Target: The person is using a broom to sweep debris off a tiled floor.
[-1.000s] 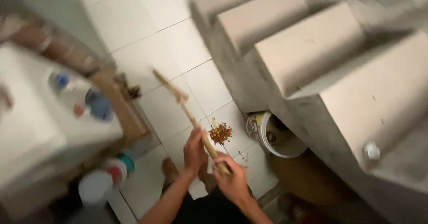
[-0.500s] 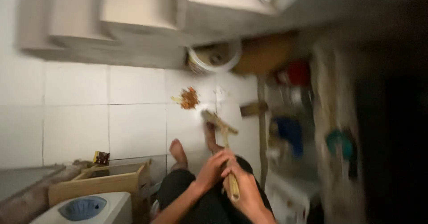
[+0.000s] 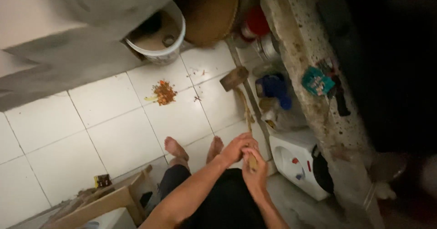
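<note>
Both hands are clenched on a broom: left hand wraps the wooden handle higher up toward the head, right hand grips the butt end close to the body. Broom runs away from the person across the white tiled floor; its head sits near the base of the stone counter, tilted, well apart from the debris. The shaft is blurry, so I cannot tell whether the bristles touch the tile.

Small pile of orange-brown scraps lies on the tile, between the person's bare feet and a white bucket tucked under the grey concrete steps. A few stray crumbs sit just right of the pile.

Step in hand looks like sweeping, mid-stroke, with the head off to the right of the pile. The next move probably calls for swinging the head left, low and flat, so the scraps stay together and don't scatter toward the bucket.

Around: round woven tray beside the bucket, red and blue containers under the counter, white dispenser by the right foot, wooden crate at lower left.
</note>
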